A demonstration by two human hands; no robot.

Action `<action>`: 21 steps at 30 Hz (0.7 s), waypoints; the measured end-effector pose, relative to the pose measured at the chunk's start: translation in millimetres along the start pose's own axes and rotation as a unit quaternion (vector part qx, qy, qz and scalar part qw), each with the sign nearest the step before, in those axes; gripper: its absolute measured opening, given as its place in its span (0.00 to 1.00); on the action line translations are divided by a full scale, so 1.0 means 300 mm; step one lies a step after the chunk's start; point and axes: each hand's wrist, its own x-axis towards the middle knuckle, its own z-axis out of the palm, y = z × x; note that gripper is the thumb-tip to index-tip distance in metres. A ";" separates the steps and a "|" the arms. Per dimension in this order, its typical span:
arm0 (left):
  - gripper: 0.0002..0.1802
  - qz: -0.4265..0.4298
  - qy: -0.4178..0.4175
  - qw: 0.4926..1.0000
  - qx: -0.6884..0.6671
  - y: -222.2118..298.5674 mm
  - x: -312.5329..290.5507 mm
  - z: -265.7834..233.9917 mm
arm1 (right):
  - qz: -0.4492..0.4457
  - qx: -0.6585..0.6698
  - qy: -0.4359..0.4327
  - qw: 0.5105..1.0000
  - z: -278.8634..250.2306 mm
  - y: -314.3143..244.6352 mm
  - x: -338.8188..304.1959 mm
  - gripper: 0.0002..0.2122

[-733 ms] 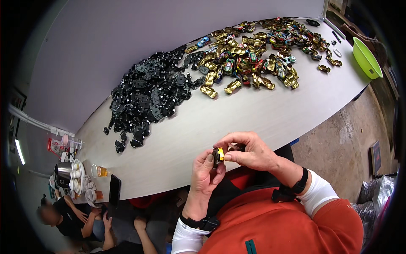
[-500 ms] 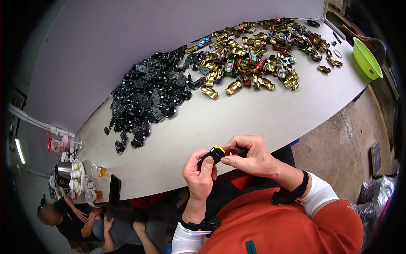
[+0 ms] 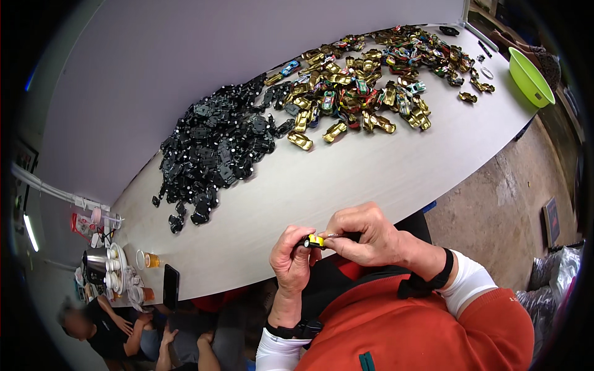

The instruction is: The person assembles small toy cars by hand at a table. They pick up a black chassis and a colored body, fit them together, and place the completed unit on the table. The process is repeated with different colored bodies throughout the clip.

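Close in front of me, my left hand pinches a small toy car, yellow with a black underside and a wheel showing. My right hand meets it from the right, fingertips at the car's end. Between its thumb and fingers sits a thin dark piece with a shiny edge; its kind cannot be made out. Farther off on the table lie a pile of black toy car chassis and, right of it, a heap of gold and multicoloured toy car bodies.
A pale table curves around me. At its right end stands a green basin. On the left are a phone, a drink cup and a tray of white cups. Another person sits beyond the table's left edge.
The toy car has been turned in my left hand, so more yellow and a wheel now show. My hands stay close together. The view has shifted slightly.
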 end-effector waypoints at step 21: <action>0.16 -0.063 0.017 0.998 -0.025 -0.008 -0.005 -0.005 | 0.113 -0.031 -0.069 0.991 -0.032 0.007 0.009 0.04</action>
